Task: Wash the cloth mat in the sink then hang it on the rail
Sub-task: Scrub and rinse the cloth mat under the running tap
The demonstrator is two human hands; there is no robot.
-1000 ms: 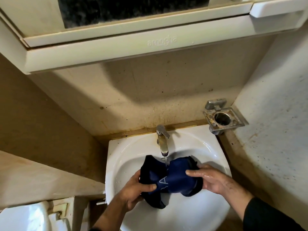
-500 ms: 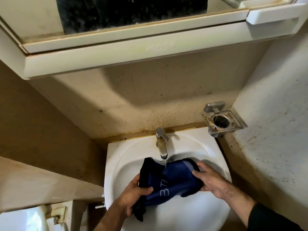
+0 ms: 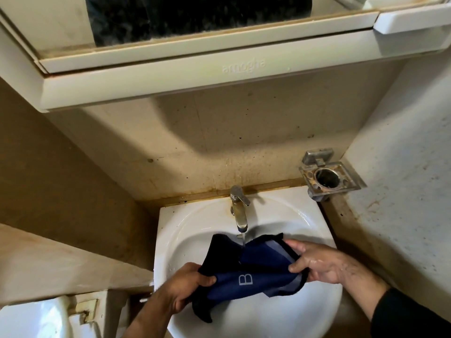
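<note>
A dark blue cloth mat [image 3: 258,269] with black edging and a pale letter B hangs over the white sink [image 3: 175,230]. Water runs from the chrome tap [image 3: 239,211] onto its upper middle. My left hand [image 3: 185,284] grips the mat's left side, fingers curled round a bunched fold. My right hand [image 3: 314,264] pinches the mat's right edge between thumb and fingers. The mat is stretched between both hands, and a dark corner droops below my left hand. No rail is in view.
A metal holder [image 3: 329,176] is fixed to the wall right of the sink. A cream mirror cabinet [image 3: 195,76] overhangs above. Stained walls close in on both sides, with a ledge [image 3: 61,264] at the left and a white fixture [image 3: 31,318] at the bottom left.
The mat was bunched between my hands; it is now pulled wider, with the letter B showing. My right hand moved right and took its edge. The camera tilted slightly downward.
</note>
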